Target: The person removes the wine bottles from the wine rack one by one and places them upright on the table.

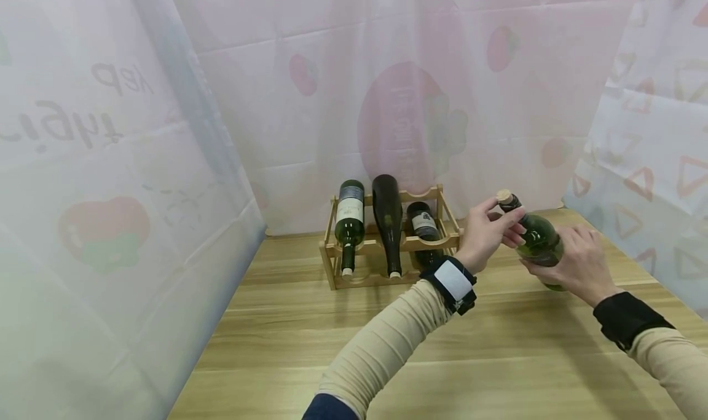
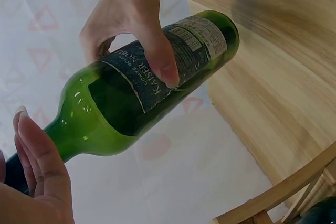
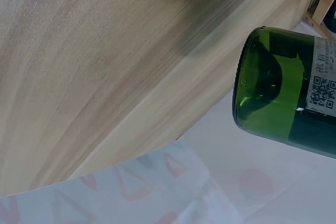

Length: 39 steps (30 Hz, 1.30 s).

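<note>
A green glass wine bottle [image 1: 538, 234] is held tilted above the right side of the table, its cork [image 1: 504, 196] toward the upper left. My right hand [image 1: 582, 261] grips the bottle's body; in the left wrist view its thumb lies across the dark label [image 2: 142, 77]. Around the dark neck, just below the cork, are the fingers and thumb of my left hand [image 1: 492, 226]. Only the bottle's base [image 3: 268, 85] and part of a label show in the right wrist view, where neither hand appears.
Left of the hands stands a wooden wine rack [image 1: 412, 243]. It carries a white-labelled bottle [image 1: 350, 211] and a dark bottle [image 1: 388, 214] on top, with another bottle [image 1: 424, 223] lower at right. Printed curtains [image 1: 332, 100] enclose the wooden table [image 1: 287, 340].
</note>
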Each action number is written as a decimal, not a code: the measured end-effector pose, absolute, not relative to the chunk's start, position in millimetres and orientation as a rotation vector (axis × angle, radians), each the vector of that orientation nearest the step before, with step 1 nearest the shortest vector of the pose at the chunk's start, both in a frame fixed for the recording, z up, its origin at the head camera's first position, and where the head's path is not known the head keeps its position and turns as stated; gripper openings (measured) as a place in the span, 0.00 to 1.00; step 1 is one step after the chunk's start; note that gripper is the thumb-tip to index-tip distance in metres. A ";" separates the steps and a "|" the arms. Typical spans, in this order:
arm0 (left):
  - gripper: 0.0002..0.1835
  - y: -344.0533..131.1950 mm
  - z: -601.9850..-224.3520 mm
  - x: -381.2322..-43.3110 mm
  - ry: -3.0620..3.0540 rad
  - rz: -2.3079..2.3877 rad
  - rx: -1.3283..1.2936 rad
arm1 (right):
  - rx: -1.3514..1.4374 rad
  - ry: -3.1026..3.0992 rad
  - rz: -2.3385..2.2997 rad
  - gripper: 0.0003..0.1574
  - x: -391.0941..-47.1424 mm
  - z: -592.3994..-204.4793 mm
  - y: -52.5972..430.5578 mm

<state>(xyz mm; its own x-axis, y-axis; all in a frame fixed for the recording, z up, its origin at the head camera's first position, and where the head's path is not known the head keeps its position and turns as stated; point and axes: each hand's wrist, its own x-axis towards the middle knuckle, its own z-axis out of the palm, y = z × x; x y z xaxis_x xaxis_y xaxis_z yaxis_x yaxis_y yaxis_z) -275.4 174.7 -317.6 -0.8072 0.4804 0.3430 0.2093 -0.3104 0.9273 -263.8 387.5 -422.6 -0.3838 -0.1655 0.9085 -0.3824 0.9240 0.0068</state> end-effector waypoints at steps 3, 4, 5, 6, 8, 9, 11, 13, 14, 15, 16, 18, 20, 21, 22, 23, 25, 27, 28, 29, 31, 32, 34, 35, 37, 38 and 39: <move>0.10 178.0 -315.5 -273.9 1.717 2.242 0.875 | 0.388 -1.967 0.248 0.54 -263.6 -422.3 388.8; 0.10 179.2 -315.0 -273.5 1.717 2.243 0.871 | 0.384 -1.968 0.250 0.54 -263.3 -422.2 389.3; 0.10 180.3 -314.6 -273.2 1.719 2.243 0.869 | 0.381 -1.973 0.251 0.54 -262.9 -422.1 389.8; 0.09 181.3 -314.2 -272.9 1.721 2.243 0.866 | 0.378 -1.972 0.256 0.55 -262.7 -422.0 390.3; 0.10 182.9 -313.2 -272.5 1.730 2.238 0.872 | 0.371 -1.975 0.264 0.55 -262.0 -421.9 391.1; 0.10 183.5 -312.6 -272.3 1.737 2.235 0.872 | 0.369 -1.975 0.267 0.55 -261.6 -421.9 391.5; 0.10 184.8 -311.4 -272.1 1.743 2.229 0.878 | 0.364 -1.977 0.270 0.55 -260.8 -422.1 392.2; 0.10 185.9 -310.2 -272.0 1.751 2.222 0.886 | 0.363 -1.979 0.270 0.55 -259.9 -422.3 392.7; 0.09 186.5 -309.7 -272.0 1.755 2.218 0.885 | 0.364 -1.975 0.272 0.55 -259.7 -422.4 392.9; 0.09 187.2 -309.3 -272.1 1.755 2.217 0.885 | 0.365 -1.973 0.271 0.55 -259.5 -422.4 393.1; 0.09 187.7 -309.0 -272.2 1.754 2.216 0.884 | 0.364 -1.972 0.268 0.55 -259.5 -422.4 393.0; 0.09 188.7 -308.5 -272.4 1.756 2.213 0.873 | 0.363 -1.959 0.265 0.55 -259.7 -422.4 392.8; 0.09 190.0 -308.0 -272.6 1.756 2.212 0.859 | 0.359 -1.944 0.267 0.55 -260.2 -422.5 392.4; 0.09 190.8 -307.7 -272.7 1.757 2.213 0.850 | 0.356 -1.939 0.265 0.55 -260.3 -422.5 392.4; 0.09 191.7 -307.4 -272.9 1.760 2.212 0.842 | 0.354 -1.933 0.269 0.55 -260.5 -422.7 392.3; 0.10 192.6 -307.1 -273.0 1.764 2.209 0.836 | 0.352 -1.926 0.273 0.56 -260.6 -422.7 392.3; 0.10 194.9 -306.3 -273.5 1.780 2.204 0.825 | 0.346 -1.926 0.272 0.56 -260.5 -422.9 392.7; 0.10 197.3 -305.5 -273.9 1.799 2.200 0.816 | 0.337 -1.937 0.259 0.56 -260.1 -423.0 393.6; 0.10 198.3 -305.1 -274.0 1.808 2.197 0.814 | 0.333 -1.942 0.256 0.56 -259.9 -423.0 394.0; 0.10 199.2 -304.6 -274.1 1.816 2.196 0.811 | 0.329 -1.949 0.249 0.56 -259.7 -423.0 394.4; 0.08 200.6 -303.6 -274.2 1.824 2.195 0.809 | 0.326 -1.961 0.236 0.56 -259.5 -422.9 395.0; 0.08 201.0 -303.1 -274.2 1.826 2.194 0.810 | 0.326 -1.962 0.235 0.55 -259.6 -423.0 395.2; 0.08 201.6 -302.1 -274.4 1.836 2.188 0.814 | 0.330 -1.956 0.242 0.55 -259.7 -423.0 395.3; 0.08 201.8 -301.6 -274.6 1.841 2.185 0.819 | 0.330 -1.955 0.241 0.55 -259.8 -422.9 395.2; 0.08 202.0 -300.6 -274.8 1.858 2.174 0.828 | 0.331 -1.943 0.250 0.54 -260.2 -422.7 395.1; 0.08 202.2 -300.0 -274.8 1.867 2.170 0.832 | 0.331 -1.935 0.257 0.54 -260.3 -422.6 395.0; 0.09 202.4 -299.5 -274.8 1.874 2.166 0.834 | 0.331 -1.930 0.264 0.54 -260.4 -422.4 394.8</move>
